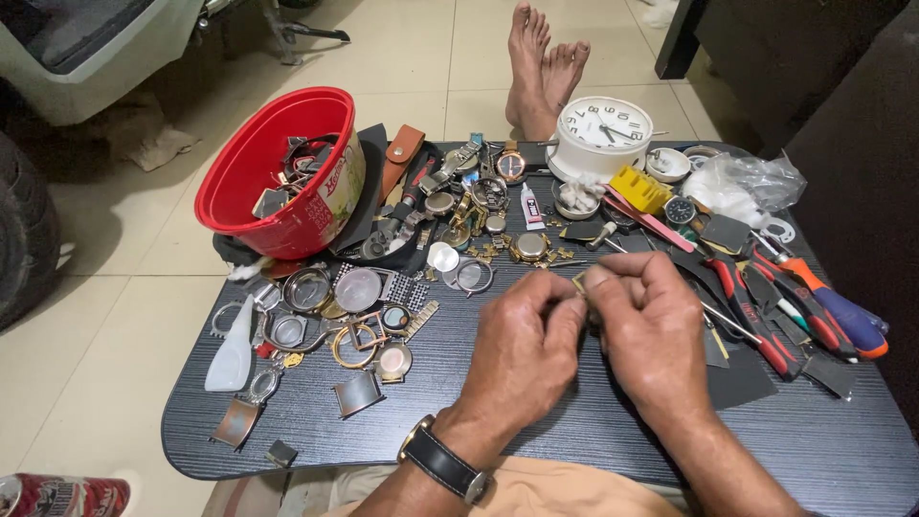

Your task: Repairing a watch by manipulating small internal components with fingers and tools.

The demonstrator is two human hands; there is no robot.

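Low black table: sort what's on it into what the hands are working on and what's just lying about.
In hand: small gold-coloured part, pinched between left hand and right hand.

Lying about: red bowl, white clock, red-handled pliers, loose watch cases, white tube.

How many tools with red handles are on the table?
2 that I can tell: red-handled pliers just right of the right hand, and a red-handled tool beside them, next to the blue-and-orange screwdriver. More may hide under the pile.
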